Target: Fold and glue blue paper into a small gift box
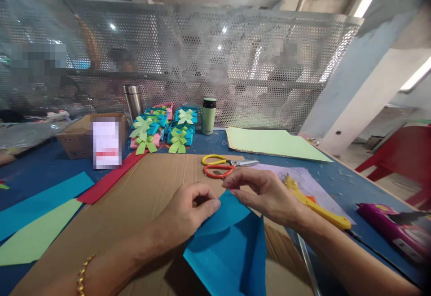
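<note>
A sheet of blue paper [232, 251], creased with a folded flap at its top, is held up over the cardboard. My left hand [191, 208] pinches the flap's left edge between thumb and curled index finger. At the pointed top corner, my right hand [269, 192] has its thumb and fingertips closed on the paper. Just beyond the hands lie scissors [218, 166] with one yellow and one red handle, blades pointing right. Under the paper is a flat brown cardboard sheet [134, 215], which the hands partly hide.
A yellow glue gun [319, 208] lies right of my forearm, near a purple power strip [393, 233]. Paper strips [43, 206] lie left. Behind are small bow-topped baskets [178, 134], a green tumbler [208, 116], a steel flask [134, 100], a carton [74, 136] and light-green sheets [272, 143].
</note>
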The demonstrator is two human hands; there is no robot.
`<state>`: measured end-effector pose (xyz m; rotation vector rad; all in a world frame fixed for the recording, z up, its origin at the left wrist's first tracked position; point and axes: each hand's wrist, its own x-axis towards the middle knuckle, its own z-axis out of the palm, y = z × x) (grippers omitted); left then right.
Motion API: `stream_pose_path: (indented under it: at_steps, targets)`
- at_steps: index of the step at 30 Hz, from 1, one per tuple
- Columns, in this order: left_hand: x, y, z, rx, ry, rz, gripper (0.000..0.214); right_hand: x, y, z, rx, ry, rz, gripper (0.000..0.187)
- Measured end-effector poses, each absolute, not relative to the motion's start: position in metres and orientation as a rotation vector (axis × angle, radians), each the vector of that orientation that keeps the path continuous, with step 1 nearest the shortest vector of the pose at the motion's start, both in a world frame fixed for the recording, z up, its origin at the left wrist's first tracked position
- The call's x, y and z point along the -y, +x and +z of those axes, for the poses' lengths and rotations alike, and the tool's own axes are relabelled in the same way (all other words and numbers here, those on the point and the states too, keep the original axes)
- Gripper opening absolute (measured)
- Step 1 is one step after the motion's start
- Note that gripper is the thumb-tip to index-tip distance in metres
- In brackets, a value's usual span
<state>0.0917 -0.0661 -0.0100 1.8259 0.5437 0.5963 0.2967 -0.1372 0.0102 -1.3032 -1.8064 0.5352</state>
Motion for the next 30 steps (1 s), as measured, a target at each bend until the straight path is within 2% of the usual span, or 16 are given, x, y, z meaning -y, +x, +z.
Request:
stream_pose_path:
  at_steps: [10, 15, 24, 30]
  targets:
    - [0.067, 0.091, -0.008, -0.498, 1.779, 0.567, 0.023, 0.136, 0.296, 0.009, 1.862, -1.217, 0.539, 0.008]
    - [0.066, 0.092, -0.007, -0.491, 1.788, 0.555, 0.023, 0.138, 0.293, 0.012, 1.952, -1.183, 0.396, 0.002]
    - [0.060, 0.091, -0.013, -0.429, 1.668, 0.490, 0.025, 0.137, 0.293, 0.014, 2.028, -1.120, 0.315, 0.004]
    - [0.059, 0.092, -0.013, -0.476, 1.687, 0.491, 0.027, 0.137, 0.293, 0.009, 2.077, -1.131, 0.135, 0.008]
